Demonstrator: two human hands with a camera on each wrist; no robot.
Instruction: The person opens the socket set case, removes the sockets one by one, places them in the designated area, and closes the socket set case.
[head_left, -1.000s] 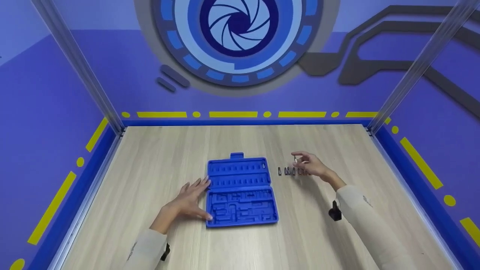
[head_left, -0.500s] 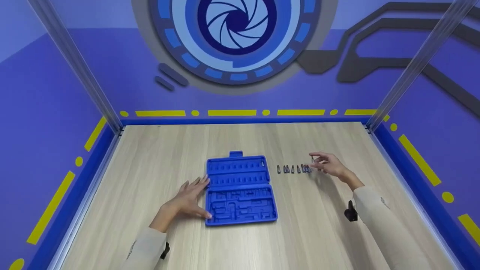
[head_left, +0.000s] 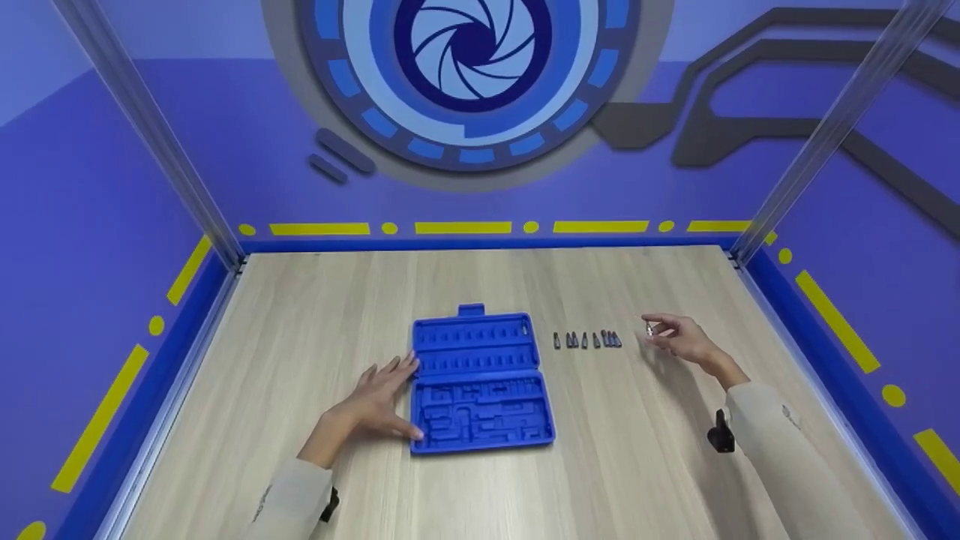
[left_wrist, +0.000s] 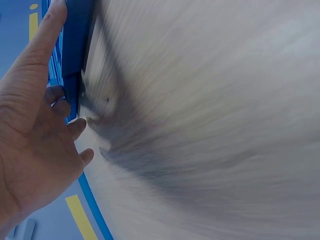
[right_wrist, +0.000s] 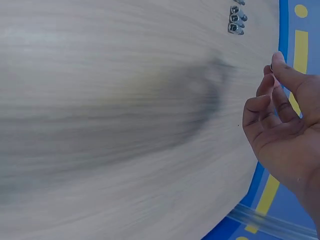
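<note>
A blue plastic tool case (head_left: 480,375) lies unfolded on the table, its moulded recesses facing up. My left hand (head_left: 375,397) rests along the case's left side with fingers spread and the thumb on its near left corner. In the left wrist view the thumb touches the case edge (left_wrist: 77,35). Between right thumb and forefinger, my right hand (head_left: 684,339) pinches a small silver metal socket (head_left: 649,328) above the table. That hand is to the right of a row of small metal sockets (head_left: 585,340). The right wrist view shows several sockets (right_wrist: 236,20) with holes in their ends.
The wooden table (head_left: 315,300) is bounded by blue-purple panels (head_left: 187,135) at the back and sides. Metal posts (head_left: 161,127) stand at the back corners. One small metal piece (head_left: 525,328) sits in the case's upper right recess.
My right hand has moved right, from over the row of sockets to beyond its right end, still pinching the socket. My left hand stays on the case.
</note>
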